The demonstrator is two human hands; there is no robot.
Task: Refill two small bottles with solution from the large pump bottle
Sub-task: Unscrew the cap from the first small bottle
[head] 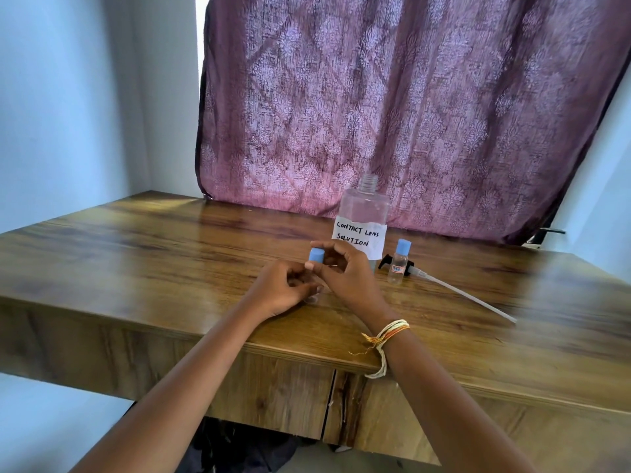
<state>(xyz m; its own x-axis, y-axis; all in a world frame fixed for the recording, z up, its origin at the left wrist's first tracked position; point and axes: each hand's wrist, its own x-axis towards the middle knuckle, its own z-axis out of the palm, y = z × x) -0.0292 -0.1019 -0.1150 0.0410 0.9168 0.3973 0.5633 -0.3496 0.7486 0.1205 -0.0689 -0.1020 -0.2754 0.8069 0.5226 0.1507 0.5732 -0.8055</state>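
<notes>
Nearest me, my left hand is curled round the body of a small clear bottle standing on the wooden table; only its base shows below my fingers. My right hand pinches the blue cap on top, fingers closed narrowly about it. I cannot tell whether the cap is seated or already loose.

Just beyond, the second small bottle stands capped and untouched, its tiny red-and-blue label too small to read. The removed pump head lies behind and beside it, its dip tube stretching right across the table.

Farthest, the large bottle stands open-necked before a purple curtain. Its handwritten paper label reads "CONTACT LENS SOLUTION".

My worry: the large bottle is open, close behind my right hand, so a careless knuckle could tip it and spill. I would also guess the light small bottle could slip or topple if I twist hard.
</notes>
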